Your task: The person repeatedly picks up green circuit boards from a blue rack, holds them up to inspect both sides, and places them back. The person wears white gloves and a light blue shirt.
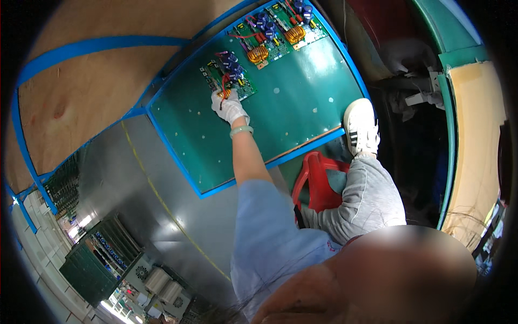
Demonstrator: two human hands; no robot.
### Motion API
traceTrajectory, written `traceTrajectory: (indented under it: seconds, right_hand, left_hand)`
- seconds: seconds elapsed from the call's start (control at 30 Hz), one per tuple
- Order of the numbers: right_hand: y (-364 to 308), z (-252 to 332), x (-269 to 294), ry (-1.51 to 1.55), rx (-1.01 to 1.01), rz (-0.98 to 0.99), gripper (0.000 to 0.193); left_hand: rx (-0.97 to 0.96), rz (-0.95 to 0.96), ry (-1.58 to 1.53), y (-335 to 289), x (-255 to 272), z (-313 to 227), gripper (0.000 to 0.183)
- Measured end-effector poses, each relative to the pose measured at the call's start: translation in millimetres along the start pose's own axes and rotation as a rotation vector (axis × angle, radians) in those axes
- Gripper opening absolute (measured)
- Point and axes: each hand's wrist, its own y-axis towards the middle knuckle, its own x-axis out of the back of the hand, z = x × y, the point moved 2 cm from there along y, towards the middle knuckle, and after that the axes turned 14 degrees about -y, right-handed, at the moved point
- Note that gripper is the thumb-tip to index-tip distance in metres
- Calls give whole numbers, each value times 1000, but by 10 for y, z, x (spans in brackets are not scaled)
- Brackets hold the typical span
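Note:
My left hand point(229, 107), in a white glove with a pale green bangle at the wrist, closes on the near edge of a green circuit board point(247, 89). Its fingers are around the copper-coloured coil point(224, 94), and a red wire point(225, 82) runs beside them. Dark blue capacitors point(232, 65) stand on the far side of this board. The fingers partly cover the coil, so their exact grip is hidden. My right hand does not show.
Two similar boards lie farther back, a middle one point(265, 46) and one at the far corner point(297, 27). The green tabletop point(280, 110) has blue-taped edges. A red plastic stool point(318, 181) stands at the near side, beside a leg in grey trousers point(372, 197). Wooden panels point(97, 89) adjoin on the left.

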Motion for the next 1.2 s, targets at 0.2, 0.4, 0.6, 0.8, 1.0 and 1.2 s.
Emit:
traceTrajectory:
  seconds: [0.2, 0.4, 0.6, 0.8, 1.0, 1.2]
  right_hand:
    - [209, 386, 396, -156, 127, -12, 52]
    - [-22, 73, 19, -190, -7, 46, 47]
    - [191, 432, 275, -48, -81, -115, 35]
    - [23, 296, -127, 721, -687, -13, 34]
    - [193, 413, 35, 820, -774, 55, 34]
    - [276, 521, 66, 909, -646, -107, 38]
  left_hand:
    - [235, 127, 168, 452, -351, -208, 47]
    - [204, 57, 27, 444, -567, -226, 58]
    - [228, 131, -509, -37, -343, -423, 64]
    - [138, 157, -509, -1396, 176, -290, 58]
    - [357, 612, -734, -2395, 344, -541, 26]
    - [277, 772, -981, -2055, 281, -2400, 24]
